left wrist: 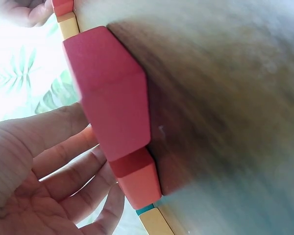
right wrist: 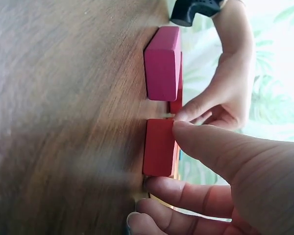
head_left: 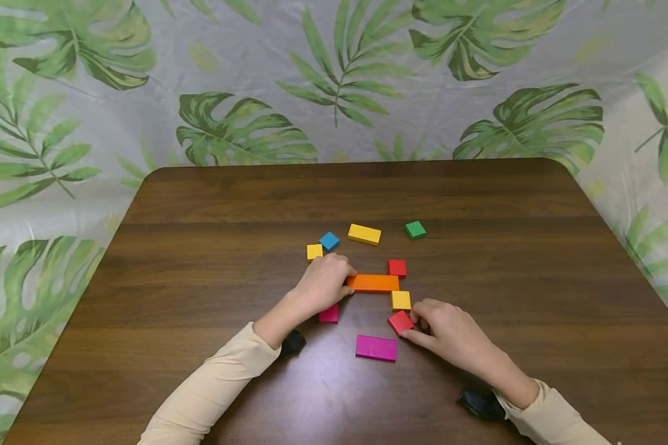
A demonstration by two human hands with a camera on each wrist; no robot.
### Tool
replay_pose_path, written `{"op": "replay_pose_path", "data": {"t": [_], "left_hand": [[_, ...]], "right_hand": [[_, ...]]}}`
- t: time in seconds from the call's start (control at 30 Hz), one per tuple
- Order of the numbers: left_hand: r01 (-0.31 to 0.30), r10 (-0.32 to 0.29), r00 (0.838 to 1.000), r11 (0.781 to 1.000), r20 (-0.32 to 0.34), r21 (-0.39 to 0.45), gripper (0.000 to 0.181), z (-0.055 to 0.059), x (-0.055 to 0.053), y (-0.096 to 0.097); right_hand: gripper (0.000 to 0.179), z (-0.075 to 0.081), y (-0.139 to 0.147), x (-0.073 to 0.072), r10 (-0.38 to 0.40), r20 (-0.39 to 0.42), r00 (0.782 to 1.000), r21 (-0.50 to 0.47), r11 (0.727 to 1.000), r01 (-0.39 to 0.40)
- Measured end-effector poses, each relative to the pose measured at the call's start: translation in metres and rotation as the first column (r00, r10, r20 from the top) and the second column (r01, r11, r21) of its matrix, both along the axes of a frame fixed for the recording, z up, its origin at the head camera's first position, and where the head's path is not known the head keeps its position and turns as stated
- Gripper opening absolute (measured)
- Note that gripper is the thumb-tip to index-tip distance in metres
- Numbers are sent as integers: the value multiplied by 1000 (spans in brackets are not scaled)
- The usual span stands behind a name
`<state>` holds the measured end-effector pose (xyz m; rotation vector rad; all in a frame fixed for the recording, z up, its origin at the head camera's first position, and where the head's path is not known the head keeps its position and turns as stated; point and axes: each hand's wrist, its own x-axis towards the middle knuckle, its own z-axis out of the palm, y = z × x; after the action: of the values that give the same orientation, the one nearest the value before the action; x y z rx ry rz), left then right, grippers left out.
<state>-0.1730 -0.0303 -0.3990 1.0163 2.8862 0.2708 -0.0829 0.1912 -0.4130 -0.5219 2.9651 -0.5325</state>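
One orange block [head_left: 373,283] on the table [head_left: 211,247] sits pinched in the left hand [head_left: 324,281], while the right hand [head_left: 451,330] pinches a red block [head_left: 400,322] near a square yellow block [head_left: 401,300].

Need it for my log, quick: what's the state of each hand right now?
Left hand: closed, holding the orange block by one end.
Right hand: closed, holding the nearer red block.
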Motion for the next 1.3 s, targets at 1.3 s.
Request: {"op": "replay_pose_path", "data": {"t": [1.3], "left_hand": [[3, -3, 1000, 1000, -3, 12, 22, 0, -1, 0]], "right_hand": [[28, 5, -7, -3, -16, 51, 999, 12, 1000, 16]]}}
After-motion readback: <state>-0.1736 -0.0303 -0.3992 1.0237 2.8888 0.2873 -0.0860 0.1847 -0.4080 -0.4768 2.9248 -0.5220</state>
